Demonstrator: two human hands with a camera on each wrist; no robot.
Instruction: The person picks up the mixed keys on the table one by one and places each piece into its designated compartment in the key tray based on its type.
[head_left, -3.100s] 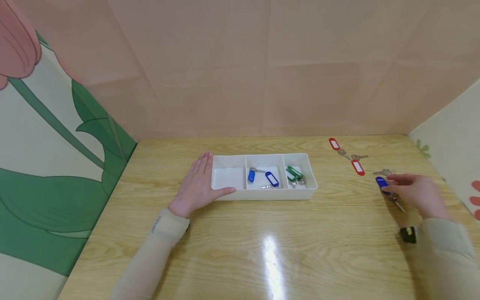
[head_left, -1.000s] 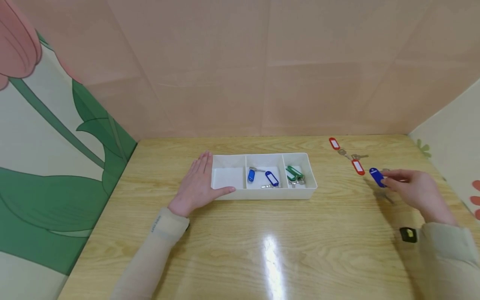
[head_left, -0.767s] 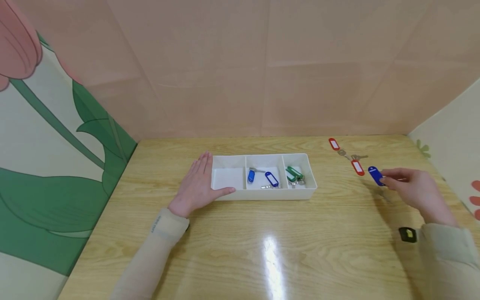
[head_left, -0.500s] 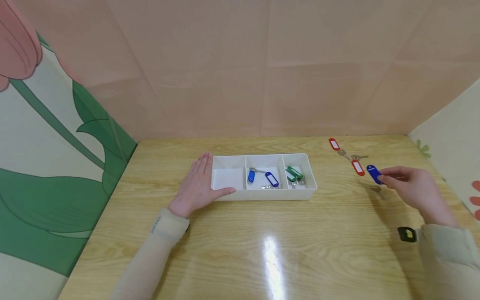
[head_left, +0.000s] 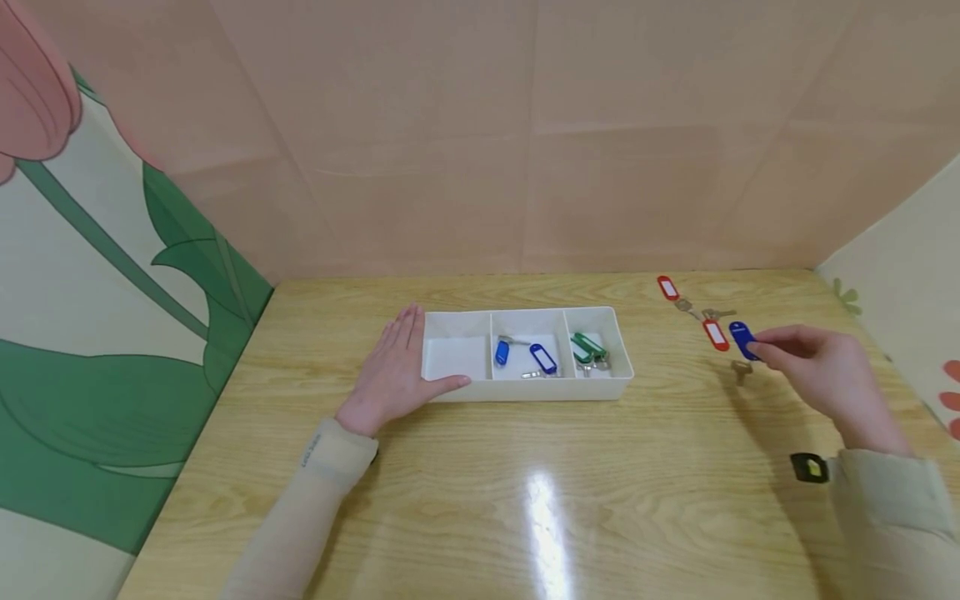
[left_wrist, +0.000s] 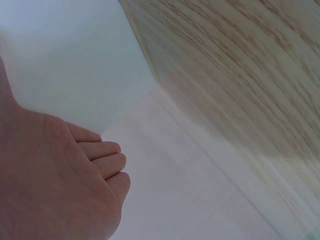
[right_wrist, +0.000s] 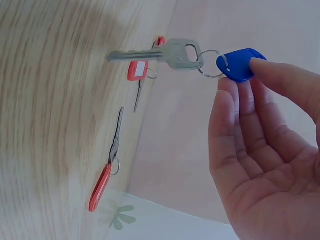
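Note:
Between thumb and fingertips, the right hand (head_left: 828, 375) pinches a blue key tag (head_left: 742, 341). In the right wrist view a key (right_wrist: 177, 54) hangs from that tag (right_wrist: 241, 65) by a ring, off the table. The left hand (head_left: 390, 371) lies with straight fingers along the left end of a white tray (head_left: 555, 390), its thumb over the front rim. The tray's middle compartment has two blue tags (head_left: 543, 358) with keys; green tags (head_left: 590, 345) with keys lie in the right one. Its left compartment holds nothing visible.
Two red key tags (head_left: 716, 334) (head_left: 667, 288) with keys lie on the wooden table (head_left: 465, 492), right of the tray and left of the right hand. A pinkish wall (head_left: 420, 167) stands behind the table, with patterned panels at both sides.
The right hand has lifted the blue tag and key off the table and moved them left and slightly back, close to the nearer red tag. The left hand and tray have stayed in place.

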